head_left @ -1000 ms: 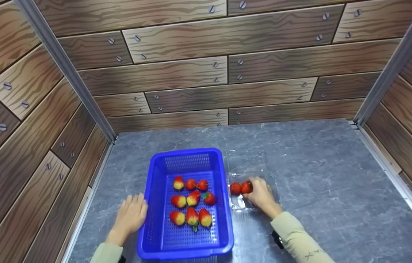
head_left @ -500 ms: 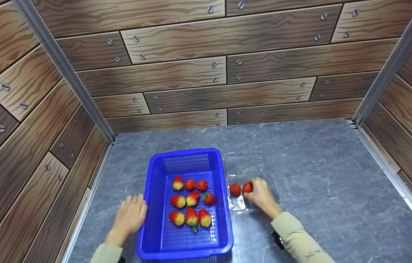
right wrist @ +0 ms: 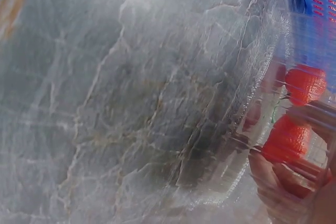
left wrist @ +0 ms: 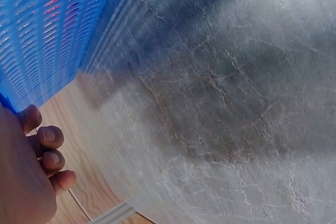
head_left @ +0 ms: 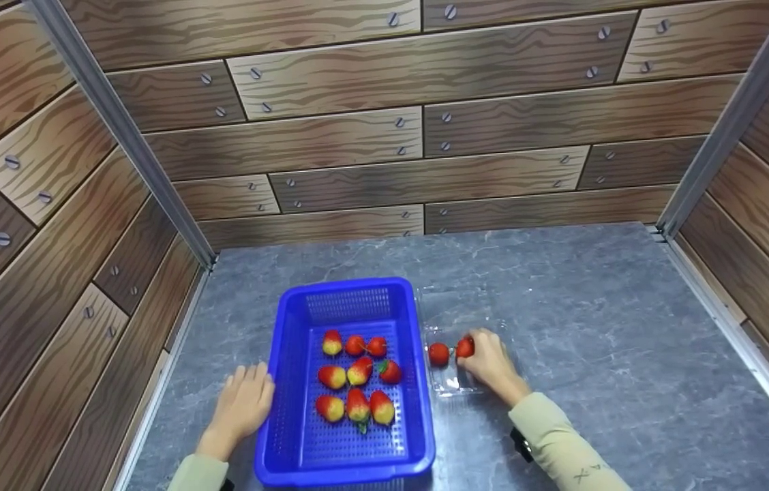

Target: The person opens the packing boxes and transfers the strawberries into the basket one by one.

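Observation:
A blue plastic basket [head_left: 384,470] holds several red-and-yellow toy strawberries [head_left: 358,406] and a few all-red ones, in rough rows. My left hand [head_left: 243,402] rests at the basket's left rim, fingers relaxed; the left wrist view shows the fingertips [left wrist: 50,135] beside the perforated wall. To the right of the basket, a clear plastic clamshell box [head_left: 449,390] lies with its lid laid back. Inside it, my right hand [head_left: 491,365] pinches a red strawberry [head_left: 464,347] between thumb and fingers. Another red strawberry [head_left: 438,354] lies to its left in the box.
The grey marbled tabletop [head_left: 602,320] extends around the basket and box. Wood-patterned walls [head_left: 357,150] enclose the back and both sides, with metal posts [head_left: 712,129] at the corners.
My right hand has shifted slightly right with the pinched strawberry, and the gap between the two strawberries in the box has widened. My left hand and the basket have stayed in place.

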Demonstrator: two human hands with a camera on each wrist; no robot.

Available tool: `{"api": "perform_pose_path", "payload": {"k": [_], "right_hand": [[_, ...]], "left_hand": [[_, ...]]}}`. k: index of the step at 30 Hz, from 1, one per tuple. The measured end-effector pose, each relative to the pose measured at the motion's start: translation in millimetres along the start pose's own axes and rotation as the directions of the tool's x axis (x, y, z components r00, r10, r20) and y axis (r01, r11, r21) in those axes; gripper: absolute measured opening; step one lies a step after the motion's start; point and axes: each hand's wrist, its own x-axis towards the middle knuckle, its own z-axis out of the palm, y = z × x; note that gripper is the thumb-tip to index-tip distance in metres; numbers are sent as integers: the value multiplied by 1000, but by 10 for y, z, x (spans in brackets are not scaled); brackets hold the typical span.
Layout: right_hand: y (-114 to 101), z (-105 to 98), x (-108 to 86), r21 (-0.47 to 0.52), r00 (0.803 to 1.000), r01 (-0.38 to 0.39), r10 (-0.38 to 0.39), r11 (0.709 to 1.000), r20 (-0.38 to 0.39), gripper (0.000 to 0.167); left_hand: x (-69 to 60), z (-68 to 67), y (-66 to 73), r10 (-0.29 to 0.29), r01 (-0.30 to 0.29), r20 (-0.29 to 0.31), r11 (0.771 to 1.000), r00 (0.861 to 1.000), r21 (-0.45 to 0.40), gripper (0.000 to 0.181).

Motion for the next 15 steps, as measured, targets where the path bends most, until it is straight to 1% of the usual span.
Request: {"api": "perform_pose_path", "payload": {"k": [5, 12, 15], "right_hand": [[-21, -7, 11, -11, 1000, 0, 0, 1000, 22, 44], [-45, -13, 20, -39, 999, 3, -1, 999, 33, 40], [-44, -3, 15, -42, 999, 6, -4, 999, 35, 35]], "left_hand": [[-6, -4, 0, -19, 19, 16, 1000, 1000, -12, 27], [-8, 14, -9, -12, 12, 17, 1000, 1000, -17, 26], [-5, 15, -14, -9, 9, 14, 1000, 1000, -16, 26]]}}
